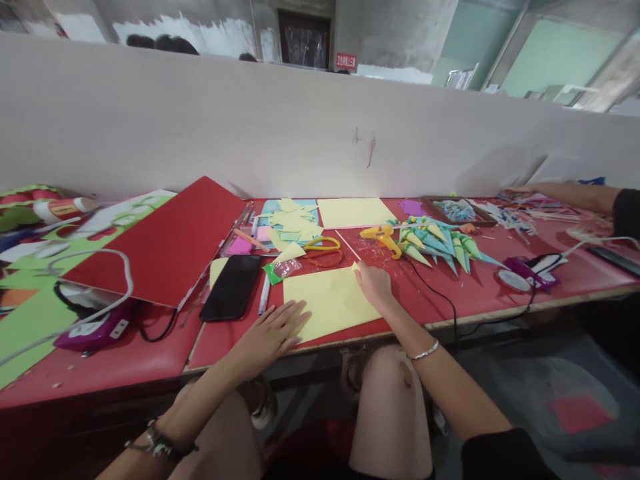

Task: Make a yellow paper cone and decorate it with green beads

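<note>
A sheet of pale yellow paper point(325, 300) lies at the red table's front edge. My left hand point(273, 333) rests flat over its left edge, fingers stretched out. At its upper right corner my right hand point(375, 285) is closed around the lower end of a thin pale stick point(347, 245), with a bit of yellow paper at the fingertips. Left of the sheet are a white pen point(264, 295), a small green and clear packet point(283, 269) and a black phone point(231, 288). Scissors with yellow and orange handles point(324, 245) lie just beyond the sheet.
A yellow glue gun point(384, 239) and a pile of blue, green and yellow paper cones point(440, 240) lie to the right. Cut yellow pieces point(290, 220) and another yellow sheet point(355, 212) are behind. A red board point(170, 240) leans at left. Another person's arm point(575, 193) reaches in at right.
</note>
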`<state>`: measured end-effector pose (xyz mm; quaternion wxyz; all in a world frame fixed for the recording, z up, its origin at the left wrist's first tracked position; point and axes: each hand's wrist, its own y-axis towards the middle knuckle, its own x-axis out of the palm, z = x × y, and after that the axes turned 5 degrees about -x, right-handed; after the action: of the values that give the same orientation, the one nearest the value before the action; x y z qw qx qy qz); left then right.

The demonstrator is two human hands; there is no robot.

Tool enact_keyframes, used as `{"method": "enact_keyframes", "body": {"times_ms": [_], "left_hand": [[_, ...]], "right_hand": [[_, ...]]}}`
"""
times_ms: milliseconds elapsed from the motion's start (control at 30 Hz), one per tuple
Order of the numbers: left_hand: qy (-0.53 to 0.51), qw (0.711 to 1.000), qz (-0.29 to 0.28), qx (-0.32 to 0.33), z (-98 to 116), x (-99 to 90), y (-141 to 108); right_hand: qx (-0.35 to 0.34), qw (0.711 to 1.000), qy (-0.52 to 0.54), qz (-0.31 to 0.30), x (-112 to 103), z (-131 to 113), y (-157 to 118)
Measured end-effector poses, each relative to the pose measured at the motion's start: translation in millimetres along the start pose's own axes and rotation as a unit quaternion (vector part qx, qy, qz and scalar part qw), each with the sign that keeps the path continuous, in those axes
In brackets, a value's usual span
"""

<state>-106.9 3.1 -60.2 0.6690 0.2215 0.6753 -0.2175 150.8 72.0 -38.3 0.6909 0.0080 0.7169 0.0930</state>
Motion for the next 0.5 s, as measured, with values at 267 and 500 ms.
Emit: {"method": "enact_keyframes", "body": {"times_ms": [267,500], "left_hand": [[-0.025,1.0,0.006,0.0,0,1.3,0],[-0.026,1.0,0.008,0.008,0,1.4,-1]], "right_hand": [[-0.365,0.925,0.106,0.022,-18,-39,-79],[-0.379,0.903,0.198,-0.041,1,-46,-123]]}}
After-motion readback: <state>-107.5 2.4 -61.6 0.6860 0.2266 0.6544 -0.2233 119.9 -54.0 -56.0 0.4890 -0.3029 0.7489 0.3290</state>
